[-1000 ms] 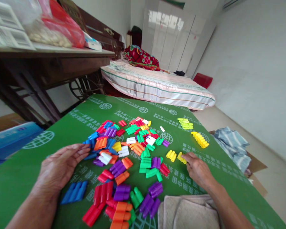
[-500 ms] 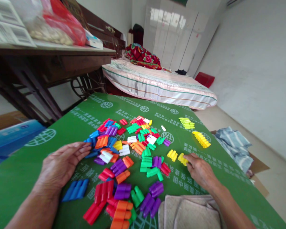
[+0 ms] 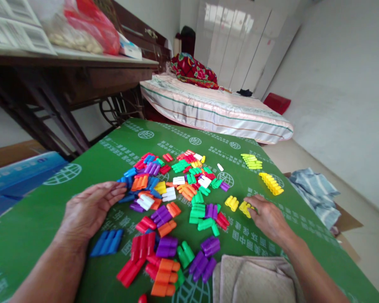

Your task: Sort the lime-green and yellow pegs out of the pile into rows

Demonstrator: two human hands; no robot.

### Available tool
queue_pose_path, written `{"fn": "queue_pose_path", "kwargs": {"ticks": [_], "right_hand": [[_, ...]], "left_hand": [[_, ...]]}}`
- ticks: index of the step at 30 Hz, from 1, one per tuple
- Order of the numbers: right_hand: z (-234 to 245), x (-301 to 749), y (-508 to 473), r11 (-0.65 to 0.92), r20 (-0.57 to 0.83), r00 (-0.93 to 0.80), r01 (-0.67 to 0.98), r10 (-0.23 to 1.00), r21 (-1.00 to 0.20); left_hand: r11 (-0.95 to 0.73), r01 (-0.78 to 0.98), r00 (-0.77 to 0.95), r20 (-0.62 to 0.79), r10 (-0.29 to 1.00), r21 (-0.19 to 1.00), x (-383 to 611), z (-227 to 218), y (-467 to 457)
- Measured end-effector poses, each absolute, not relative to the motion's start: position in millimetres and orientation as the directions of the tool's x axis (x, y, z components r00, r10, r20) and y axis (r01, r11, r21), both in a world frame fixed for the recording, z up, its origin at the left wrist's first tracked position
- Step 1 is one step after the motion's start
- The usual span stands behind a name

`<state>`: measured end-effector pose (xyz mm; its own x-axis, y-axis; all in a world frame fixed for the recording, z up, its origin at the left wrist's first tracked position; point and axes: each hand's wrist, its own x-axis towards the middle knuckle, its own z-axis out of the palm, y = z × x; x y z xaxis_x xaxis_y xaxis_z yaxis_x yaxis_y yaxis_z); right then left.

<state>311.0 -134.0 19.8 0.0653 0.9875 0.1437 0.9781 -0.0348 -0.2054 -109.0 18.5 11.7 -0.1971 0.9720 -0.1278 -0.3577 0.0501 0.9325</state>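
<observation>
On the left, my left hand [image 3: 93, 208] rests at the edge of a mixed pile, its fingers loosely stretched and slightly apart. The fingertips touch or lie just beside a blue plastic bullet-shaped block [image 3: 122, 179]; no firm grip on it shows. A joined set of blue blocks [image 3: 107, 243] lies below that hand. My right hand [image 3: 267, 216] pinches a small yellow bullet-shaped block set [image 3: 245, 208] at the table surface. Another yellow set [image 3: 231, 203] sits just left of it. Farther right are a long yellow row [image 3: 271, 183] and a yellow-green group [image 3: 251, 161].
Red, orange, purple, green and white blocks cover the middle of the green table [image 3: 306, 252]. A folded beige cloth [image 3: 255, 280] lies at the near edge. A wooden sewing table [image 3: 113, 71] stands at left; a bed [image 3: 214, 109] is beyond.
The whole view has shifted slightly to the right and up with my head. A red piece now shows at the bottom edge. Both hands stay in nearly the same places.
</observation>
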Motion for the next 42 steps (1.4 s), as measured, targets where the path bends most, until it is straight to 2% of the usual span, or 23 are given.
{"fn": "queue_pose_path", "kwargs": {"ticks": [6,12,16,25,30,36,38,42], "right_hand": [[24,306,-122,0.061,0.098,-0.038,0.97,0.994,-0.234],[31,295,-109,0.17,-0.008,-0.173,0.972,0.985,-0.165],[30,290,-104,0.196,-0.074,-0.203,0.975,0.976,-0.102],[40,291,-99,0.25,-0.142,-0.266,0.961,0.954,-0.121],[27,286,-101,0.195,-0.061,-0.207,0.966,0.976,-0.17],[24,309,-91,0.153,0.115,-0.12,0.925,0.986,-0.348],[33,337,-82,0.079,0.164,-0.019,0.926,0.986,-0.368],[52,409,-57,-0.221,0.154,0.272,0.933,0.95,-0.285]], "left_hand": [[0.037,-0.371,-0.194,-0.117,0.974,0.928,-108,12,19],[0.048,-0.373,-0.175,-0.121,0.977,0.927,-112,6,21],[0.051,-0.376,-0.172,-0.124,0.977,0.925,-113,6,21],[0.066,-0.372,-0.176,-0.14,0.974,0.926,-113,5,22],[0.08,-0.358,-0.194,-0.158,0.968,0.93,-111,8,22],[0.108,-0.319,-0.259,-0.196,0.946,0.942,-104,22,18],[0.111,-0.295,-0.275,-0.196,0.941,0.949,-101,26,16],[0.119,-0.255,-0.274,-0.19,0.943,0.96,-98,29,14]]}}
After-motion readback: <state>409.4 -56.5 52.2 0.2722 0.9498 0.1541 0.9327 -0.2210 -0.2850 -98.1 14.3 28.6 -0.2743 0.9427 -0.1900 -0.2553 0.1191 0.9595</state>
